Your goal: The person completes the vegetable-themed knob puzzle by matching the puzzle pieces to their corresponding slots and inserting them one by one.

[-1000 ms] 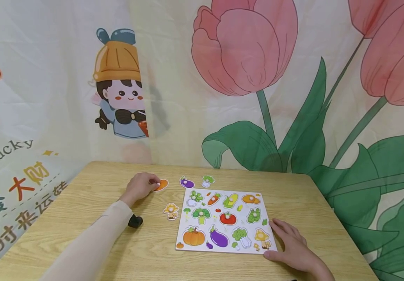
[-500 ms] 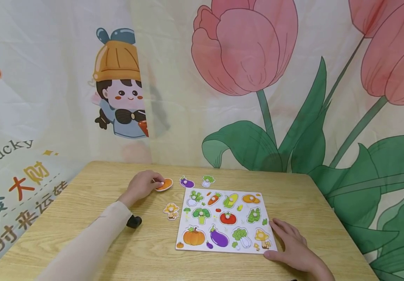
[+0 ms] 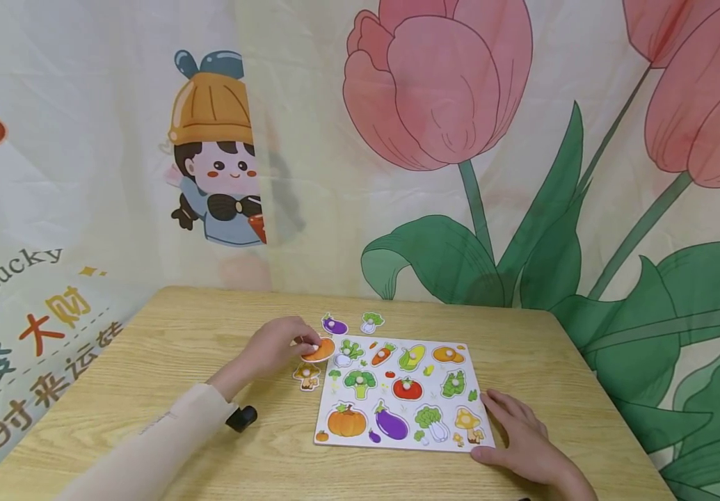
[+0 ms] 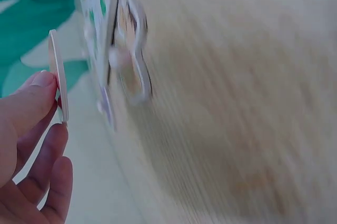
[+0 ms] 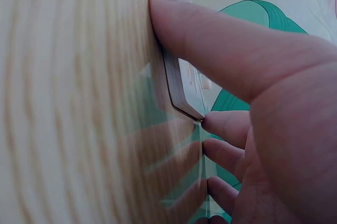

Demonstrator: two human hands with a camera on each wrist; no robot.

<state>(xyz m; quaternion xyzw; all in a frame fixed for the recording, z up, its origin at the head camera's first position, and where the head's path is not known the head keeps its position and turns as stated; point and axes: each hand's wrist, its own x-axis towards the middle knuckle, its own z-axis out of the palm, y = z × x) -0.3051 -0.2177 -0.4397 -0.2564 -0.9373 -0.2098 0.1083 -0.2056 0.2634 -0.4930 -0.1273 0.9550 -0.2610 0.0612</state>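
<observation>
My left hand (image 3: 280, 344) pinches the knob of an orange pumpkin puzzle piece (image 3: 322, 351), held raised beside the board's far left corner. In the left wrist view the piece (image 4: 61, 84) appears edge-on, clear of the table. The white vegetable puzzle board (image 3: 385, 410) lies flat, with knobbed pieces such as a tomato (image 3: 407, 390) and broccoli (image 3: 359, 385) in it. Pumpkin, eggplant, bok choy and mushroom pictures in its near row have no knobs. My right hand (image 3: 525, 442) rests at the near right corner, thumb and forefinger touching the board's edges (image 5: 179, 87).
A loose mushroom piece (image 3: 306, 376) lies left of the board. Beyond its far edge are an eggplant piece (image 3: 335, 324) and a bok choy piece (image 3: 371, 322). A printed cloth (image 3: 309, 174) hangs behind the wooden table (image 3: 165, 341).
My left hand has lifted the pumpkin piece and carried it right and nearer, from the far left of the table to the board's corner. My right hand stays at the board.
</observation>
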